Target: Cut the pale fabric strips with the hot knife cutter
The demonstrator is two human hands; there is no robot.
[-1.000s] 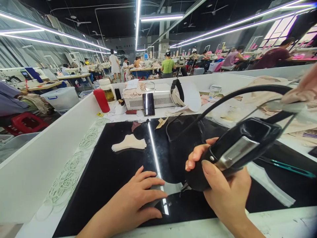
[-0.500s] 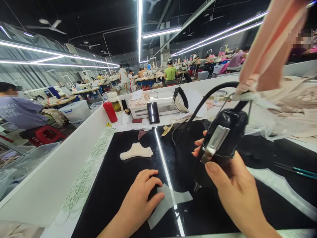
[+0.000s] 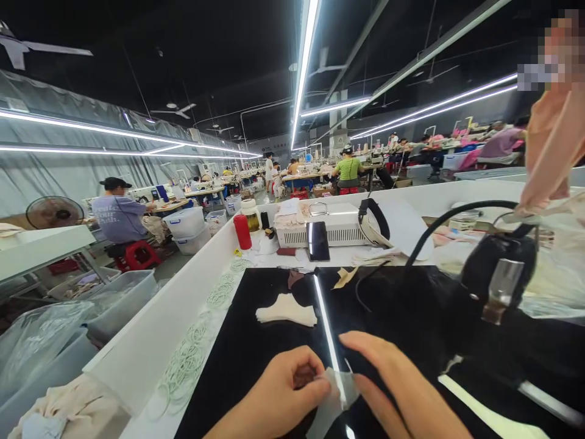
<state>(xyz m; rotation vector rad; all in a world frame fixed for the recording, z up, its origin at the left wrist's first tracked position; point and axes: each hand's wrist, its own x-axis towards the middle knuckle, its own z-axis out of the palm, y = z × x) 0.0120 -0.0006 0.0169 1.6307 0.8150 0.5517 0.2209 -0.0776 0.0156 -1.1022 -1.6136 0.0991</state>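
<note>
Low in the middle of the head view, my left hand (image 3: pixel 278 393) pinches the edge of a small translucent white fabric piece (image 3: pixel 336 397) between thumb and fingers. My right hand (image 3: pixel 397 384) reaches over the piece's other side with its fingers apart; its thumb is at the fabric's edge, and I cannot tell if it touches. To the right, a black corded hand tool (image 3: pixel 475 268) with a metal plate hangs beneath a pink cloth strip (image 3: pixel 555 158). Ahead of my hands, a cream stack of cut fabric (image 3: pixel 287 310) lies on the black tabletop (image 3: pixel 242 347).
Green cord loops (image 3: pixel 196 338) line the left edge beside a white side wall (image 3: pixel 150 341). At the back stand a red container (image 3: pixel 242 232), a phone (image 3: pixel 319 241) and a white vented box (image 3: pixel 338 225). A pale strip (image 3: pixel 489 407) lies at right. Other people sit at tables beyond.
My right hand has let go of the black tool, which now hangs at the right. Both hands are now at the translucent piece, the left pinching it. The view has shifted left and up.
</note>
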